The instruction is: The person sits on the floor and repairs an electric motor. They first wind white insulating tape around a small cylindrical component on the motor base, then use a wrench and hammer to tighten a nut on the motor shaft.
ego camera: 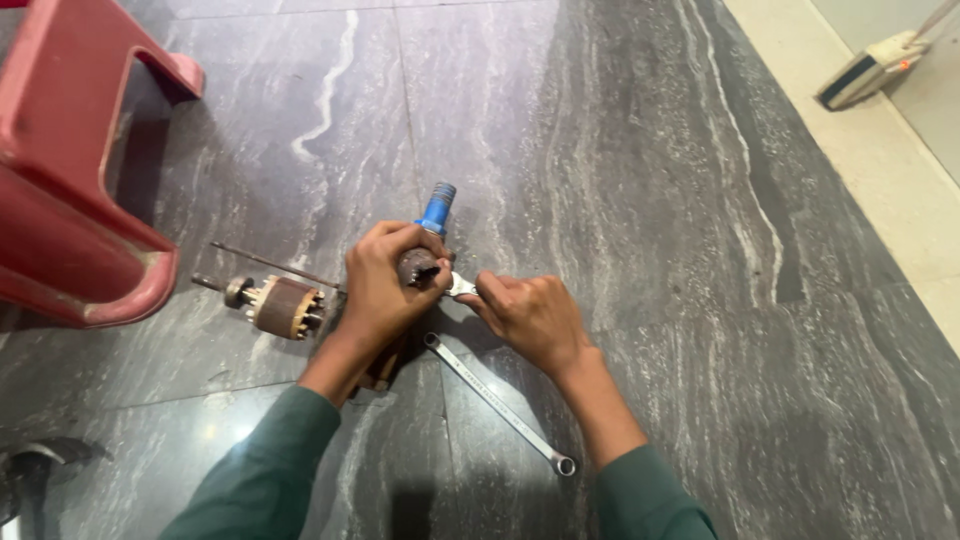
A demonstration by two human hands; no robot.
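At the far left a red plastic stool (70,180) stands on the grey marbled floor (650,250), its leg and rim filling the upper left corner. A dark object (30,470) shows at the lower left edge, too cut off to identify. Nothing in view serves as a container; every loose item lies straight on the stone.

Just right of the stool lies a motor armature (280,305), a short drum with copper-coloured windings and a steel shaft pointing left. A thin dark rod (270,263) lies on the floor just behind it, slanting toward the hands.

Next comes the left hand (385,290), reaching out of a green sleeve. Its fingers (400,245) are curled tightly around a dark, rusty-brown cylindrical part (417,266), gripping it from above. From the far side of that part a blue threaded fitting (437,208) sticks out, with a grey ridged tip. The part sits near the middle of the view, held just above the floor.

The right hand (530,315) is closed, fingers pinched on a small silver spanner (460,286) whose head meets the dark part beside the left thumb. Most of the tool is hidden inside the fist.

Below and between the wrists a long silver ring spanner (497,403) lies flat on the floor, slanting down to the right, touched by neither hand.

At the upper right a pale strip of floor carries a white device with an orange trim (870,68).
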